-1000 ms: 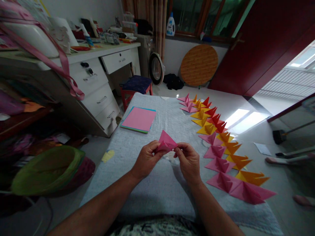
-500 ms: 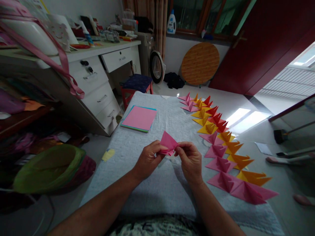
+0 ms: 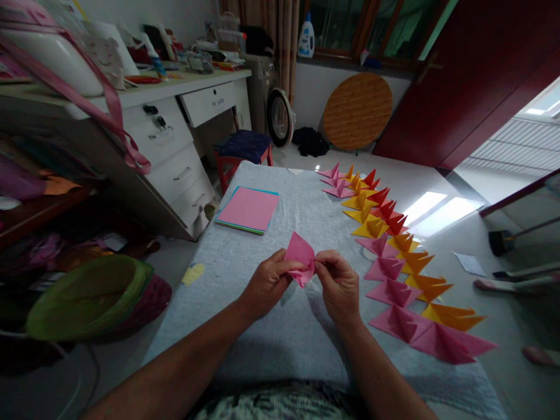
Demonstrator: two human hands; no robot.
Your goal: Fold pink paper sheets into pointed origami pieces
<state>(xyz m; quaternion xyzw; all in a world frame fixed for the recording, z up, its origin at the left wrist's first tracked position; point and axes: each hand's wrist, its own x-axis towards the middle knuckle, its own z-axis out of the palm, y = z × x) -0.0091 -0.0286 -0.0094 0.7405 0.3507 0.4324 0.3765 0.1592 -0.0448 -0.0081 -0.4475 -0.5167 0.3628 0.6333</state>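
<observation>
A folded pink origami paper (image 3: 300,249) is held up between my two hands above the cloth-covered table (image 3: 258,350). My left hand (image 3: 268,282) pinches its left side, the thumb lying across the front. At the paper's right edge, my right hand (image 3: 338,281) grips it between thumb and forefinger. Beyond my hands lies a stack of square paper sheets (image 3: 248,209), pink on top with blue and green edges showing. Folded pink paper cranes (image 3: 396,322) stand at the right, beside yellow-orange ones (image 3: 429,287) and red ones (image 3: 385,209).
A yellow scrap (image 3: 193,273) lies at the table's left edge. On the floor to the left stands a green-lined bin (image 3: 91,297). A stool (image 3: 245,146) is beyond the table's far edge, near a white desk (image 3: 175,146).
The pink paper has bent between my hands, its lower part now hanging further down. My left thumb has slid further across its front, and my right hand keeps its pinch.
</observation>
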